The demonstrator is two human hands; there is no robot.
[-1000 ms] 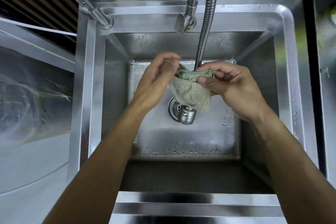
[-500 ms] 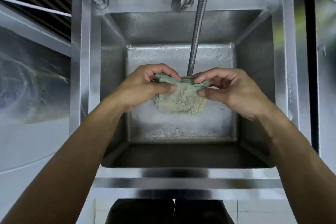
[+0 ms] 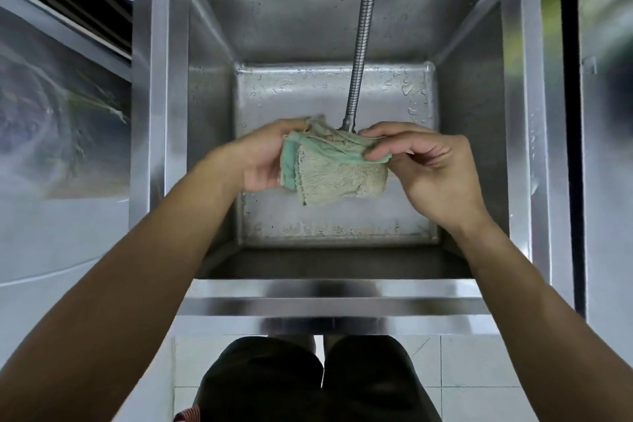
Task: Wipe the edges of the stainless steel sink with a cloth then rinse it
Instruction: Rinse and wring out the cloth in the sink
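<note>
We hold the cloth (image 3: 337, 171) over the sink (image 3: 524, 134), long axis left to right. Our left hand (image 3: 263, 158) and right hand (image 3: 428, 168) pinch its ends; the hose (image 3: 363, 44) hangs just behind.

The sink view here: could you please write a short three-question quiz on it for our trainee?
1. True or false: the cloth is held over the sink basin by both the left hand and the right hand.
2. Multiple choice: the end of the flexible metal hose is A) resting on the sink's near rim, B) just behind the cloth's top edge, C) coiled on the basin floor.
3. Fill in: the cloth's trimmed border is ____ in colour.

Key: 1 true; 2 B; 3 green.
</note>
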